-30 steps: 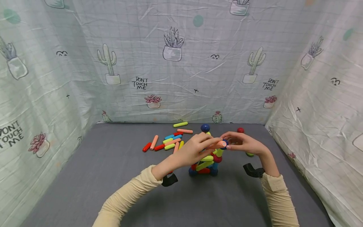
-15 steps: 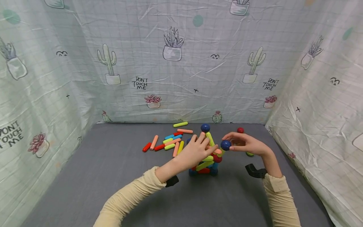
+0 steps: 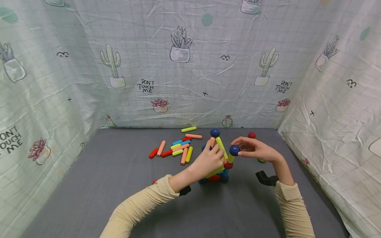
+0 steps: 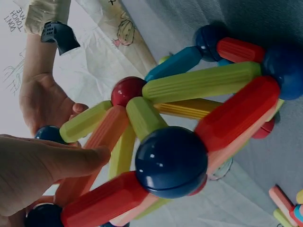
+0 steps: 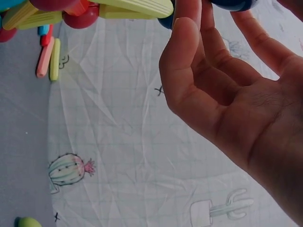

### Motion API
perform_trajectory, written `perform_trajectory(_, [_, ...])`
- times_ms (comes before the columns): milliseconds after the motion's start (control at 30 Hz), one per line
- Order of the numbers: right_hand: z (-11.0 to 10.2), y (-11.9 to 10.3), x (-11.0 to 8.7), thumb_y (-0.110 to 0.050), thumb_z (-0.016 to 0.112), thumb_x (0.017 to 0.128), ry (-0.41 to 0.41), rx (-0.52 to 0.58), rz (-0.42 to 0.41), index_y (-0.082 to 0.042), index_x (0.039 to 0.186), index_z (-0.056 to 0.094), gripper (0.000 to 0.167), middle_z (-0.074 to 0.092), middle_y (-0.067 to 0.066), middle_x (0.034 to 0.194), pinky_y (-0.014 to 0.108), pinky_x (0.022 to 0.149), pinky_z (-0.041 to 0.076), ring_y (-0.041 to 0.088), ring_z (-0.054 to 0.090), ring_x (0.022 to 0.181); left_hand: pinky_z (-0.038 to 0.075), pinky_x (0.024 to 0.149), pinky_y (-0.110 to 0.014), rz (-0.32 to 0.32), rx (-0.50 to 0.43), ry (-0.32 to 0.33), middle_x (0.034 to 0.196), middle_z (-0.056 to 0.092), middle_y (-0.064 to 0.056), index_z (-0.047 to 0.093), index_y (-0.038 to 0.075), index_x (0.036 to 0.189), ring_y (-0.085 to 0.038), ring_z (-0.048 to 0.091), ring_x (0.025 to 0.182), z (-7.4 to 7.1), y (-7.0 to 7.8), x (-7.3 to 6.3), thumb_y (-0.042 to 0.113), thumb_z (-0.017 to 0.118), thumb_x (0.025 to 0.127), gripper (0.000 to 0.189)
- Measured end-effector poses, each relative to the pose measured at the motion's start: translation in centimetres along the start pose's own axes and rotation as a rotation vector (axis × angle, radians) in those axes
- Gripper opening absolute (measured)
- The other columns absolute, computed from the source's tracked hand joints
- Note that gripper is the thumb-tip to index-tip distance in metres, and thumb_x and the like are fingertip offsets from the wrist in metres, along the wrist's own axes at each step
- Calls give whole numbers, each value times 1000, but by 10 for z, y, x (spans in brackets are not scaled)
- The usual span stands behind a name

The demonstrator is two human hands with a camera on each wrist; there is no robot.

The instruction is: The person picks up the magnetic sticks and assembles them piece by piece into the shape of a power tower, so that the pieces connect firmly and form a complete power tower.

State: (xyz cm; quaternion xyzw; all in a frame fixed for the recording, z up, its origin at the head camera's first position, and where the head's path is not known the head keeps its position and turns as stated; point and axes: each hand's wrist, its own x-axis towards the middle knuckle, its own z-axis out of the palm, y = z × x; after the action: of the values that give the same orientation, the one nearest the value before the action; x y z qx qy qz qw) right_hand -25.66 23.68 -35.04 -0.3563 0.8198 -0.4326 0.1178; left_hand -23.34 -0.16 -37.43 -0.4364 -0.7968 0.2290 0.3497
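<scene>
A tower of coloured sticks and balls stands on the table between both hands. My left hand pinches an orange stick in the tower; in the left wrist view its thumb lies along the stick. That stick runs from a red ball towards a dark blue ball beside the left fingers. At the tower's right, my right hand holds another dark blue ball between thumb and fingers, on top of a short yellow-green stick. A blue ball tops the tower.
Loose sticks in red, blue, yellow and salmon lie left of and behind the tower. A red ball sits behind the right hand. A patterned cloth hangs around the grey table.
My left hand has brought the orange stick down from beside the right-hand blue ball to the red ball below it, and its fingers have curled in. The right hand stays at its ball.
</scene>
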Motion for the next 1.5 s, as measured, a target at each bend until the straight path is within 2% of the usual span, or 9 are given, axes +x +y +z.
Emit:
perform_trajectory(200, [4, -1, 4, -10, 54, 88, -28, 29, -1, -2, 120, 44, 34, 51, 21, 115, 29, 80, 50, 7, 57, 97, 42, 89, -42, -35, 5, 77, 101, 62, 3, 65, 19, 107, -17, 49, 97, 7, 0, -5, 24, 58, 86, 22])
perform_trajectory(567, [6, 5, 4, -10, 53, 89, -20, 36, -1, -2, 122, 42, 36, 48, 21, 117, 28, 81, 50, 7, 55, 99, 37, 89, -43, -18, -4, 149, 103, 60, 4, 63, 22, 109, -18, 47, 100, 10, -4, -10, 25, 58, 86, 24])
perform_trajectory(833, [9, 9, 3, -6, 50, 90, 87, 15, -54, -1, 122, 43, 33, 54, 13, 107, 25, 79, 49, 8, 57, 94, 37, 88, -43, -62, -120, 431, 105, 60, 0, 62, 19, 109, -20, 50, 98, 4, -24, -29, 25, 64, 82, 28])
perform_trajectory(967, [10, 9, 3, -8, 49, 90, 111, 12, -41, -3, 122, 43, 33, 55, 11, 105, 27, 80, 49, 9, 57, 93, 41, 82, -40, -77, -191, 566, 99, 61, -3, 63, 13, 107, -22, 52, 90, 8, -36, -47, 25, 68, 76, 34])
perform_trajectory(1033, [11, 10, 3, -9, 49, 91, 117, 17, -33, -3, 124, 41, 35, 53, 13, 108, 27, 81, 49, 9, 57, 94, 41, 78, -38, -110, -237, 591, 96, 61, -5, 62, 11, 107, -22, 53, 88, 14, -41, -59, 22, 66, 76, 33])
perform_trajectory(1133, [14, 12, 0, -9, 48, 91, 128, 25, -29, -2, 129, 37, 40, 50, 16, 114, 25, 81, 49, 10, 58, 96, 42, 75, -35, -165, -317, 563, 95, 62, -6, 63, 8, 105, -22, 55, 86, 31, -47, -82, 17, 59, 81, 26])
perform_trajectory(1233, [18, 17, -3, -8, 48, 91, 133, 46, -25, -1, 131, 33, 44, 50, 17, 115, 24, 81, 49, 13, 59, 96, 42, 71, -31, -168, -360, 474, 92, 63, -5, 64, 8, 100, -20, 55, 83, 53, -49, -106, 18, 54, 86, 20])
perform_trajectory(1367, [24, 24, -5, -8, 49, 91, 110, 76, -36, -1, 133, 31, 46, 51, 19, 111, 24, 79, 49, 16, 59, 96, 39, 67, -29, -86, -353, 341, 81, 60, 0, 64, 12, 90, -16, 52, 76, 78, -47, -136, 20, 64, 80, 13])
perform_trajectory(1500, [28, 28, -4, -6, 49, 90, 90, 103, -57, 0, 131, 31, 45, 51, 25, 108, 25, 78, 50, 14, 58, 94, 36, 65, -28, -1, -311, 175, 77, 57, 3, 63, 17, 84, -13, 49, 72, 89, -41, -159, 28, 69, 75, 15])
